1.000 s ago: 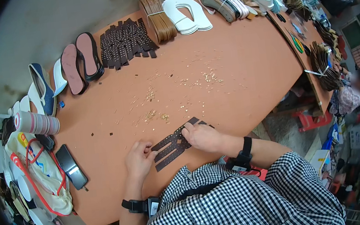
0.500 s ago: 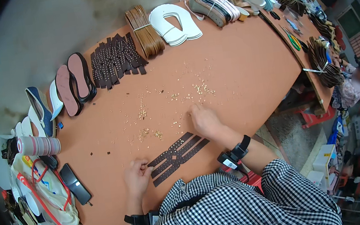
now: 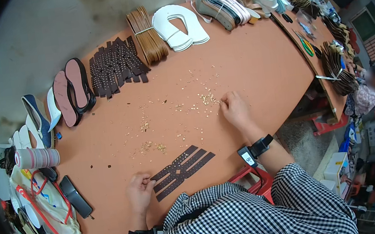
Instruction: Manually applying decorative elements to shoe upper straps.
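Observation:
A dark brown, slitted shoe upper piece (image 3: 178, 171) lies flat near the table's front edge, dotted with small studs. My left hand (image 3: 140, 189) pinches its left end between thumb and fingers. Farther up and to the right, my right hand (image 3: 237, 110) rests on the table with its fingertips pressed together. It is at the right edge of a loose scatter of tiny gold studs (image 3: 207, 98). Whatever those fingertips hold, if anything, is too small to see. More gold studs (image 3: 160, 147) lie just beyond the brown piece.
Along the back are a stack of studded brown pieces (image 3: 118, 67), a tied tan bundle (image 3: 147, 35), white U-shaped sheets (image 3: 196, 36) and pink-lined soles (image 3: 66, 99). A phone (image 3: 75, 197) and striped cup (image 3: 38, 158) are at left. Another person (image 3: 365, 95) sits far right.
My right hand has moved right, away from the brown piece, to the right side of the gold studs. The left hand keeps its pinch on the piece's left end. The whole view has shifted slightly.

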Motion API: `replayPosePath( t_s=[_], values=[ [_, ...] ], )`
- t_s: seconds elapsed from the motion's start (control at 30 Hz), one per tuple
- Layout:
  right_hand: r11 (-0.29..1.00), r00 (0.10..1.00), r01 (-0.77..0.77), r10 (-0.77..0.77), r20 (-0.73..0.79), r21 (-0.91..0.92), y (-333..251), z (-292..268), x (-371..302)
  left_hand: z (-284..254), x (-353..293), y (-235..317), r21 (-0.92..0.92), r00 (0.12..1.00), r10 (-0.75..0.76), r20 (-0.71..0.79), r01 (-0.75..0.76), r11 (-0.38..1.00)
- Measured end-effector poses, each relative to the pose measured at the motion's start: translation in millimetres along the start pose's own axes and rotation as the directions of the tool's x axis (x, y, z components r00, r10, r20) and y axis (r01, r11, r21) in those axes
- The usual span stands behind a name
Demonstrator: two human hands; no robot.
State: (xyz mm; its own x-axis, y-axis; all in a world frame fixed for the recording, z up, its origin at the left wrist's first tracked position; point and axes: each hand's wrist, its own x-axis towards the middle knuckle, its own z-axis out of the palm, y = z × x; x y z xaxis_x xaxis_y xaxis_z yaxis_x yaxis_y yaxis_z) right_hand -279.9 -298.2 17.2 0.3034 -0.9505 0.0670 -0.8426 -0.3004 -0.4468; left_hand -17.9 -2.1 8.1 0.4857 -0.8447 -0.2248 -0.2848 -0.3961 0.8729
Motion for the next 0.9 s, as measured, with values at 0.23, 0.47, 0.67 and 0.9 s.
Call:
replayPosePath(
  t_s=[0.23, 0.47, 0.67, 0.9],
  values=[
    [0.996, 0.999, 0.041, -0.039, -0.031, 0.075, 7.8, 1.5, -15.0, -2.8, -0.2, 14.9, 0.041, 1.000, -0.006, 0.000, 0.006, 0.999],
    [0.994, 0.994, 0.095, -0.092, -0.065, 0.056, 1.1, -3.3, -9.0, -4.8, 0.8, 20.3, 0.148, 1.000, 0.012, 0.002, -0.012, 0.989],
    [0.966, 0.987, 0.130, -0.106, -0.117, 0.223, 8.6, 2.5, -26.5, -5.8, 1.7, 27.0, 0.125, 1.000, -0.010, 0.014, 0.008, 0.992],
    [0.974, 0.990, 0.096, -0.072, -0.120, 0.204, 10.8, 1.6, -10.1, -6.2, 2.9, 21.2, 0.149, 0.999, 0.033, 0.008, -0.034, 0.988]
  ],
)
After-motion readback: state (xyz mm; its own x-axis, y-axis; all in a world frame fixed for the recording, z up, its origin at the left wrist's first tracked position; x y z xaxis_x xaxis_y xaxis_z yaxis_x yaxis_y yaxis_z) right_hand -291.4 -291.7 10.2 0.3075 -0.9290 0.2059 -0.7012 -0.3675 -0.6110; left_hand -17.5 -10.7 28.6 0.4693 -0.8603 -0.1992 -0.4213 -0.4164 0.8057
